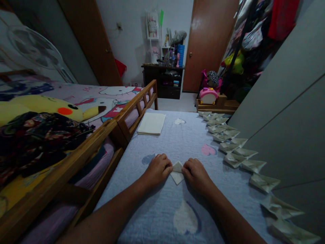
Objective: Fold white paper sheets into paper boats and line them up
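A small folded piece of white paper point(177, 173) lies on a pale blue quilted bedspread point(177, 217), its point toward me. My left hand point(157, 171) grips its left side and my right hand point(196, 177) grips its right side, with the fingers of both curled over it. Much of the paper's edge is hidden by my fingers. Beyond my hands lies a stack of white paper sheets point(151, 123). Several folded paper boats point(228, 142) stand in a long row along the bedspread's right edge, apart from both hands.
A wooden bunk rail point(101, 135) runs along the left, with a yellow plush toy point(43, 108) and dark patterned cloth point(38, 142) beyond it. A grey wardrobe panel point(279, 118) rises on the right. A pink toy case point(208, 96) sits past the bedspread's far end.
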`<state>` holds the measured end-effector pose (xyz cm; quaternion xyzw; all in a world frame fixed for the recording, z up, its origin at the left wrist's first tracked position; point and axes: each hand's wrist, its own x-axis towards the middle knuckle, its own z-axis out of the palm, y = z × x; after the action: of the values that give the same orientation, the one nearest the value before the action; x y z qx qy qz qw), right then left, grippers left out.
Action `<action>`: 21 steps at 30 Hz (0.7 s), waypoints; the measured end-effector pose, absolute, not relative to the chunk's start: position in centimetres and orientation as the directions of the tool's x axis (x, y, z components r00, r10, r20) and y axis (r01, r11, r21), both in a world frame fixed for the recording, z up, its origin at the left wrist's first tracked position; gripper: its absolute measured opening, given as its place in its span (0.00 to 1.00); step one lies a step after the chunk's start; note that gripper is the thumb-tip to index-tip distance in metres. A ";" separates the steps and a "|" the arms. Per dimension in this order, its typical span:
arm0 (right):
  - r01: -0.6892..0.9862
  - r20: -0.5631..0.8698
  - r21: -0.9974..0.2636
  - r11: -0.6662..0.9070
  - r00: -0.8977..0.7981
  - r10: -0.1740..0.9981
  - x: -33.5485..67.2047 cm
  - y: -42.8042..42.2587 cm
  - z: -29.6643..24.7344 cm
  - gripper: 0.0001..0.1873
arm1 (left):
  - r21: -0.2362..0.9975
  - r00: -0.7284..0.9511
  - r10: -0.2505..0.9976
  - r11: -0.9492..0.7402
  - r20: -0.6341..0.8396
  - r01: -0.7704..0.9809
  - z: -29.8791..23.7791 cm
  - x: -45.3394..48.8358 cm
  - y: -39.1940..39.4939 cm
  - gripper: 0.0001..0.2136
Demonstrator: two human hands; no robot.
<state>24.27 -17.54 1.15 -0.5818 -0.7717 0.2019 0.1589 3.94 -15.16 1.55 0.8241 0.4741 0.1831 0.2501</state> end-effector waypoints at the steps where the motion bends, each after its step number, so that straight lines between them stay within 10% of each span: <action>1: 0.850 0.009 -0.472 0.232 -0.258 0.966 24.1 -17.5 1.1 0.10 | 0.575 0.474 0.879 -0.418 0.059 0.703 1.5 4.0 -15.2 0.05; 21: 0.959 -0.024 -0.258 0.117 -0.127 0.992 23.0 -17.7 1.5 0.10 | 0.364 0.390 0.920 -0.375 0.036 0.852 1.3 4.6 -15.6 0.06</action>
<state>22.97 -17.71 1.45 -0.6560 -0.7434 0.1056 0.0769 4.64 -15.63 1.32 0.8210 0.5397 0.1172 0.1449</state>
